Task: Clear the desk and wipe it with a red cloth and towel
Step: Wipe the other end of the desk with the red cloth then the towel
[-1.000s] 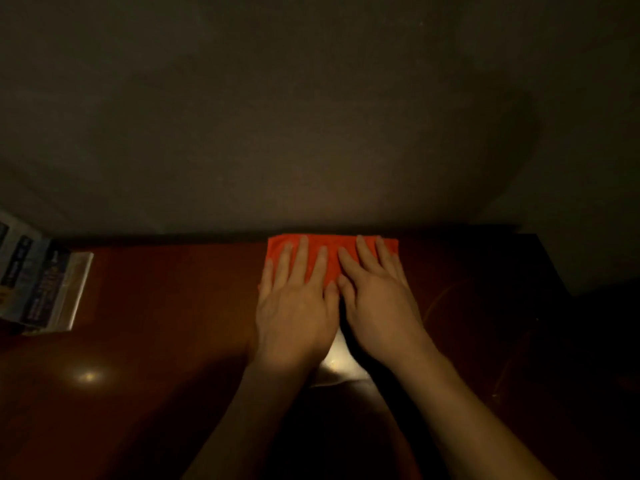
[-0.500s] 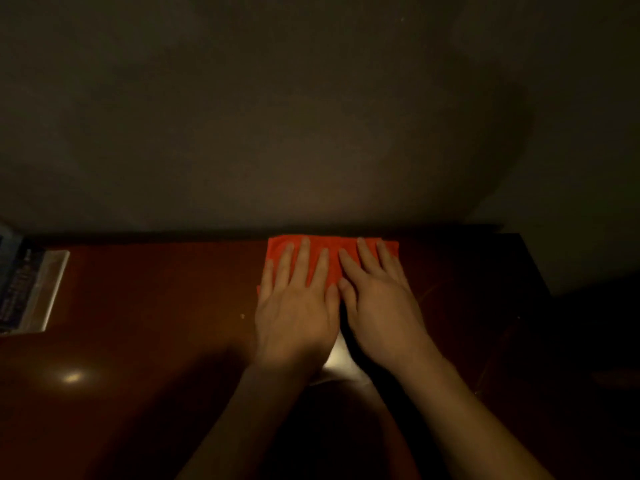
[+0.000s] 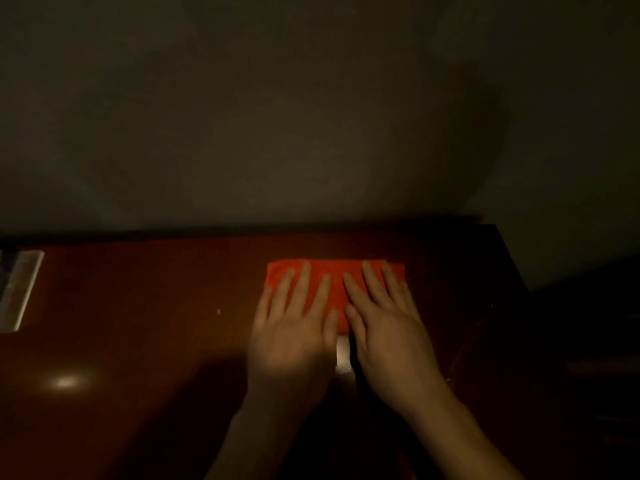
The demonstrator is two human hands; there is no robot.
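Flat, both hands (image 3: pixel 341 341) press red cloth (image 3: pixel 335 287) near desk (image 3: pixel 138 323) back edge

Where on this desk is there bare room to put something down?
Bare wood lies between the booklets at the left edge and the left hand, holding just a small crumb. The red cloth, under both hands (right hand), crowds the middle. The desk's right side is too dark to judge.

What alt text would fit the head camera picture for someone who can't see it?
Two hands, the left hand and the right hand, press flat side by side on a folded red cloth on a dark reddish-brown desk in dim light. A pale package lies at the desk's far left, and a plain wall rises behind.
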